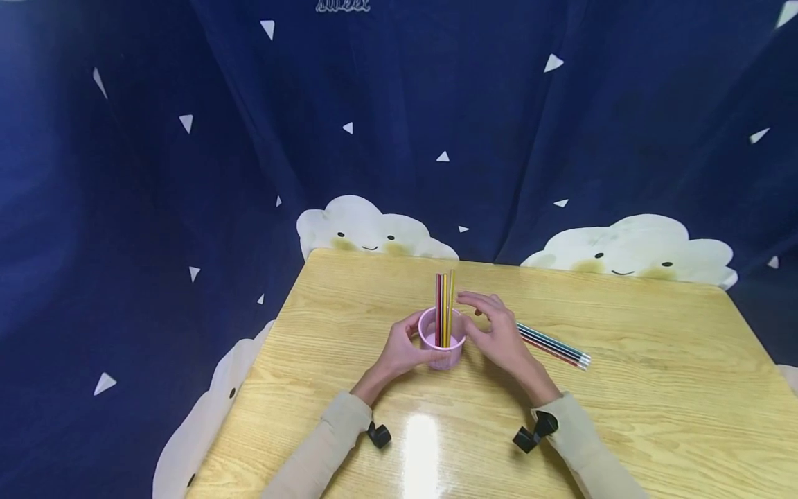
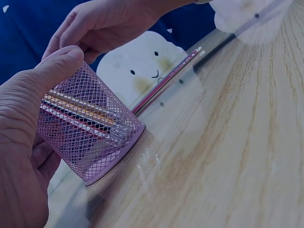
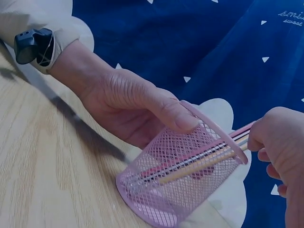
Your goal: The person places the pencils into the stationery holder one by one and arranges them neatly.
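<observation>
A pink mesh pencil cup (image 1: 445, 361) stands upright on the table, with my left hand (image 1: 399, 352) wrapped round its side. The left thumb (image 2: 66, 59) lies along the mesh near the rim. Several pencils (image 1: 443, 298) lean inside the cup, red, black and yellow ones among them, their tops well above the rim. My right hand (image 1: 499, 337) is at the cup's right side, fingers loosely bent and fingertips close beside the yellow pencil. Seen from the right wrist, those fingers (image 3: 273, 135) overlap the pencils' upper ends.
To the right of the cup, several dark and red pencils (image 1: 553, 345) lie side by side on the wooden table (image 1: 654, 388). A blue curtain (image 1: 399, 90) with white clouds and triangles hangs behind the table and along its left side. Black devices (image 1: 379, 435) sit at both cuffs.
</observation>
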The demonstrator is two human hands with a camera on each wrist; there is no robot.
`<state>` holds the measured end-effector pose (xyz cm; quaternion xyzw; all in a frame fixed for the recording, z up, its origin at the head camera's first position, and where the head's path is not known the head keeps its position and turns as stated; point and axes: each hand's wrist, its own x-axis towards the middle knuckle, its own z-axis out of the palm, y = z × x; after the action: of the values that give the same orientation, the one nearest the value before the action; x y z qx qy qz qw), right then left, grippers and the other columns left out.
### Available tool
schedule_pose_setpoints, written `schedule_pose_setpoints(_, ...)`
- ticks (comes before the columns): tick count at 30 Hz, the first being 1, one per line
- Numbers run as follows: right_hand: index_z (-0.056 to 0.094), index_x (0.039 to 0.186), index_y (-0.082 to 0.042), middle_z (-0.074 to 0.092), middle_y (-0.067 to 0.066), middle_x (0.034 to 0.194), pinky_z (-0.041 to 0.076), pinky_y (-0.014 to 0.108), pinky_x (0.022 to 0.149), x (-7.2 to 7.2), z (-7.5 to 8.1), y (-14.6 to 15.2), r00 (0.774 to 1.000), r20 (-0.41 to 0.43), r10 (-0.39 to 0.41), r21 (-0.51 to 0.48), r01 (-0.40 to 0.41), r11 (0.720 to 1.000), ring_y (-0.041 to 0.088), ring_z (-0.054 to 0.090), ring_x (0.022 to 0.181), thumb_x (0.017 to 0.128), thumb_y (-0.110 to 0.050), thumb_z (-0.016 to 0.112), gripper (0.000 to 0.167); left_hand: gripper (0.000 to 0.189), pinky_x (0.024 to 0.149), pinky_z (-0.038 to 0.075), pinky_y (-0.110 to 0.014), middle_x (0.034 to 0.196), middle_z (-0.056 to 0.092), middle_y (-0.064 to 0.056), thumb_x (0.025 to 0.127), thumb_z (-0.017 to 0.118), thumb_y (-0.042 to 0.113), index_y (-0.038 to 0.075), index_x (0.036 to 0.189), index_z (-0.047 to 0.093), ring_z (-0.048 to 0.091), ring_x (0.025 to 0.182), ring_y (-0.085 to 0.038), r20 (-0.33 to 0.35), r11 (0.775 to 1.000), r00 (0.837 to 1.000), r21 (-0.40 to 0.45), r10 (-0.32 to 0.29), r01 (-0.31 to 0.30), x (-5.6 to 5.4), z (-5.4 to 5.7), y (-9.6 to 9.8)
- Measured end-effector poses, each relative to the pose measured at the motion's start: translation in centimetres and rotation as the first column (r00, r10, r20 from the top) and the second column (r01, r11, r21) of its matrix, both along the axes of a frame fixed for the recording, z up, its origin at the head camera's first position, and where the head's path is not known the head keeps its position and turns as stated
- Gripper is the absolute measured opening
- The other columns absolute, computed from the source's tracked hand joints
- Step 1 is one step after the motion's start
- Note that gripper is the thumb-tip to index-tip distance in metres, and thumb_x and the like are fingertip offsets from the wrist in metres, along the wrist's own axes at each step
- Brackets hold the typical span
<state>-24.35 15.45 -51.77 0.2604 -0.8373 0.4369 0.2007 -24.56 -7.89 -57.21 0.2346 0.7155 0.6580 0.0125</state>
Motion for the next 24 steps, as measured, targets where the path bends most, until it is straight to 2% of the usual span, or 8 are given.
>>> schedule_pose_setpoints(4,0.073,0.127,-0.007,0.071,0.008,0.132,0.051,0.032,0.076,0.3,-0.1,1.0,1.000,0.008,-0.014,0.012,0.014,1.000,0.020,0.061,0.097,0.091,-0.003,0.074,0.037,0.084,0.109,0.048,-0.059,0.137,0.067,-0.017,0.070,0.094,0.002,0.003,0.146,0.057,0.063,0.124,-0.039,0.003,1.000,1.000,0.018,-0.006,0.006,-0.1,-0.2,0.0)
schedule_pose_setpoints(6,0.073,0.127,-0.009,0.072,0.007,0.131,0.056,0.036,0.079,0.5,-0.3,1.6,1.000,0.009,-0.027,0.030,0.026,0.999,0.016,0.061,0.103,0.091,-0.003,0.074,0.036,0.083,0.109,0.049,-0.058,0.136,0.068,-0.014,0.071,0.095,0.003,0.005,0.146,0.059,0.064,0.123,-0.037,0.000,1.000,1.000,0.012,-0.004,0.004,-0.2,-0.2,0.0)
schedule_pose_setpoints(9,0.074,0.125,-0.007,0.072,0.008,0.130,0.059,0.041,0.084,0.8,-0.9,2.4,0.999,-0.003,-0.034,0.068,0.034,0.997,0.020,0.062,0.111,0.091,-0.002,0.074,0.035,0.083,0.108,0.051,-0.053,0.135,0.070,-0.009,0.070,0.096,0.006,0.009,0.145,0.060,0.065,0.121,-0.031,0.006,1.000,1.000,-0.010,0.009,-0.009,-0.2,-0.2,-0.1)
schedule_pose_setpoints(14,0.073,0.124,-0.003,0.072,0.013,0.130,0.051,0.034,0.087,1.0,-1.9,3.5,0.998,-0.050,-0.024,0.137,0.030,0.990,0.027,0.063,0.110,0.090,-0.001,0.076,0.034,0.085,0.107,0.053,-0.046,0.134,0.070,-0.005,0.069,0.097,0.009,0.012,0.145,0.060,0.066,0.120,-0.025,0.021,0.999,0.999,-0.042,0.030,-0.030,-0.1,0.0,-0.1)
schedule_pose_setpoints(17,0.072,0.125,-0.001,0.071,0.016,0.132,0.045,0.032,0.085,1.3,-2.6,4.2,0.998,-0.048,-0.027,0.182,0.036,0.983,0.027,0.062,0.105,0.090,-0.001,0.075,0.035,0.085,0.107,0.053,-0.045,0.135,0.070,-0.005,0.069,0.097,0.010,0.011,0.146,0.060,0.066,0.120,-0.024,0.023,0.998,0.999,-0.049,0.035,-0.034,0.0,0.0,-0.1)
schedule_pose_setpoints(24,0.070,0.130,0.001,0.067,0.019,0.137,0.042,0.037,0.080,2.2,-4.1,6.0,0.996,-0.065,-0.067,0.320,0.084,0.944,0.023,0.056,0.094,0.090,-0.003,0.074,0.040,0.085,0.106,0.054,-0.042,0.134,0.070,-0.005,0.069,0.097,0.010,0.010,0.145,0.060,0.067,0.119,-0.022,0.016,0.998,0.999,-0.050,0.036,-0.035,0.1,0.0,-0.1)
